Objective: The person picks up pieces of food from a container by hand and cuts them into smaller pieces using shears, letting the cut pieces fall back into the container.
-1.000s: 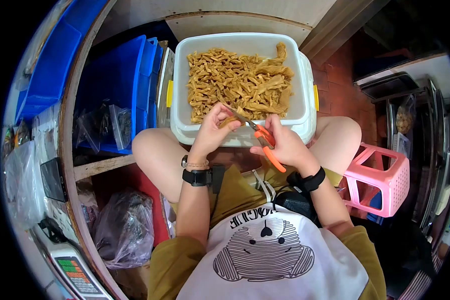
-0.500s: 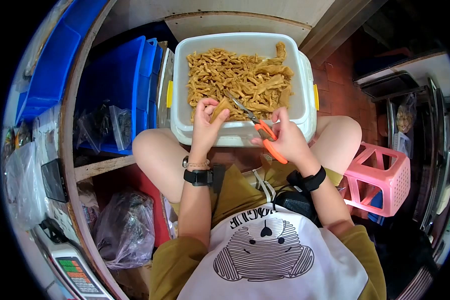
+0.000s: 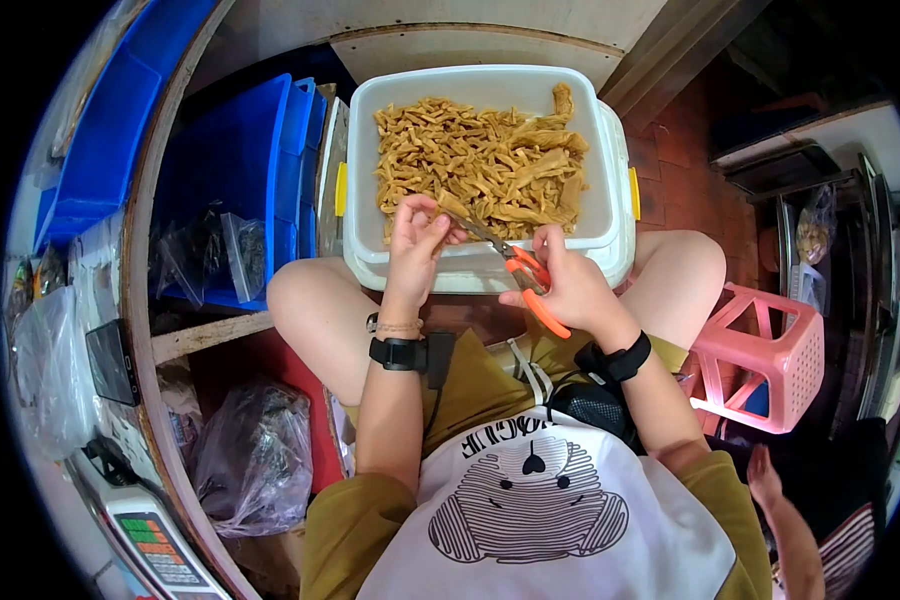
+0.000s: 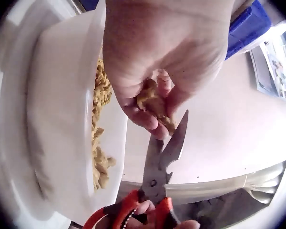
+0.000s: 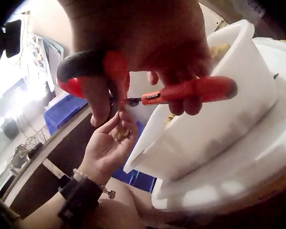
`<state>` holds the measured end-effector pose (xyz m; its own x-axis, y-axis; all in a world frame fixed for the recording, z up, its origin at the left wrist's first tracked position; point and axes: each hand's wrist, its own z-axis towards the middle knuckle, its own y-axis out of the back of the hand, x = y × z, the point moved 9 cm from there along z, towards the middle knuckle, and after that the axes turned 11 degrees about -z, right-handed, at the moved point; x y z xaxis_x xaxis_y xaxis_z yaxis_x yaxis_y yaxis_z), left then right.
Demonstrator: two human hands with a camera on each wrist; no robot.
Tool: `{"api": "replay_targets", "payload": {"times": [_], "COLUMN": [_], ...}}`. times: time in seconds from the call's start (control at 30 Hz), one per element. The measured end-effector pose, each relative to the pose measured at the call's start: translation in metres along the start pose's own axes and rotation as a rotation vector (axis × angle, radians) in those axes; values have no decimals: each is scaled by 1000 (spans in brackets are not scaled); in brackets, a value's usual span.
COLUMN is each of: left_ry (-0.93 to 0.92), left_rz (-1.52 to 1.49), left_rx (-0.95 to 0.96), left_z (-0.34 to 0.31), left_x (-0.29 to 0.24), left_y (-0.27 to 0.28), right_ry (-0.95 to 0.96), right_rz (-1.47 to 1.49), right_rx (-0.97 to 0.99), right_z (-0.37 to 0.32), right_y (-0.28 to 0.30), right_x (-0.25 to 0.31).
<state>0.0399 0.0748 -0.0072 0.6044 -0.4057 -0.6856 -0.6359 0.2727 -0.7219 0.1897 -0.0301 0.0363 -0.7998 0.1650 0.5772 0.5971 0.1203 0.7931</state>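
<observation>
My left hand [image 3: 417, 245] pinches a yellowish-brown strip [image 4: 156, 106] of food between thumb and fingers, over the near edge of a white tub [image 3: 362, 150]. My right hand [image 3: 573, 285] grips the orange-handled scissors [image 3: 526, 272], with a digit through a handle loop in the right wrist view. In the left wrist view the blades stand apart, with the strip's lower end right at their gap. A heap of similar brown pieces [image 3: 450, 150] fills the tub, small cut ones at left and longer ones [image 3: 545, 150] at right.
Blue bins [image 3: 220, 170] stand on a wooden shelf at left, above a plastic bag [image 3: 255, 455]. A scale [image 3: 155, 545] is at lower left. To the right lies a pink stool [image 3: 770, 360]; below it another person's bare limb [image 3: 785, 520] shows.
The left hand first tilted the strip upward, away from the blades, then turned back to bring its end to them. Another person's limb has come into view at lower right.
</observation>
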Motion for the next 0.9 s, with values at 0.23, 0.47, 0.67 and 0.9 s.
{"api": "replay_targets", "payload": {"times": [0.23,0.47,0.67,0.9], "left_ry": [-47,-47,-93,-7], "left_rz": [278,251,239,183], "left_rx": [82,89,-42,-26], "left_z": [-2,-1,4,0], "left_x": [2,7,-9,-8], "left_y": [-20,-16,3,4], "right_ry": [-13,-32,12,-75], "right_rz": [46,190,195,152], "right_rx": [13,74,-3,43], "right_z": [-1,1,1,-1], "right_y": [1,-13,-6,0], "right_x": [-1,-1,7,3]}}
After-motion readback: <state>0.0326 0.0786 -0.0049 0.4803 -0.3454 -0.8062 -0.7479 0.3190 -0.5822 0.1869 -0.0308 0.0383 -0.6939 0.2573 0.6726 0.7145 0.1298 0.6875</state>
